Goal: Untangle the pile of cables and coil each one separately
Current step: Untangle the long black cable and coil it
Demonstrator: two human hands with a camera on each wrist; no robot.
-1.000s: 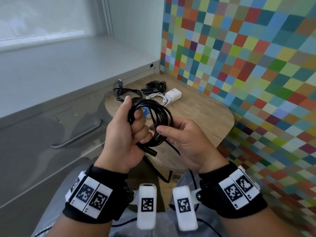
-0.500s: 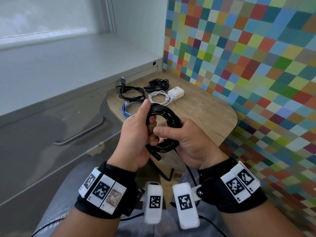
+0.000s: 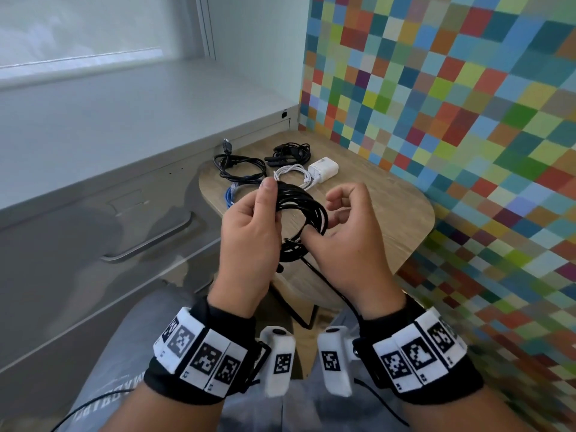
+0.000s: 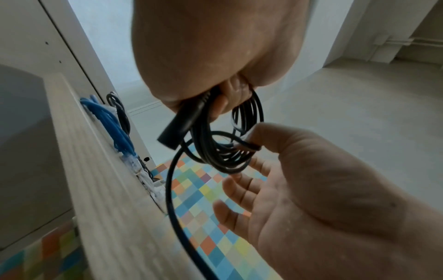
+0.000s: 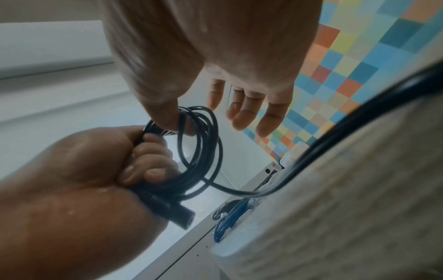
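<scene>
A black cable coil [image 3: 299, 210] hangs in front of me above the near edge of the wooden table [image 3: 374, 207]. My left hand [image 3: 261, 222] grips one side of it, fingers curled round the loops and the black plug end [image 4: 182, 125]. My right hand [image 3: 332, 221] has relaxed, spread fingers, and only its thumb [image 5: 167, 113] touches the loops. The coil's loose tail [image 3: 327, 282] drops from the coil toward my lap. On the table lie a blue cable [image 3: 233, 194], a coiled black cable [image 3: 240, 166], a black bundle [image 3: 290, 152] and a white cable [image 3: 293, 173] with its charger [image 3: 324, 168].
A grey metal cabinet with a bar handle [image 3: 149, 241] stands along the left, touching the table. A wall of coloured squares [image 3: 467, 120] closes the right and far side. A pale window sill [image 3: 109, 98] runs above the cabinet.
My right hand has let go of its pinch on the black coil; its fingers have spread and only the thumb stays on the loops. Both hands have moved slightly farther out over the table.
</scene>
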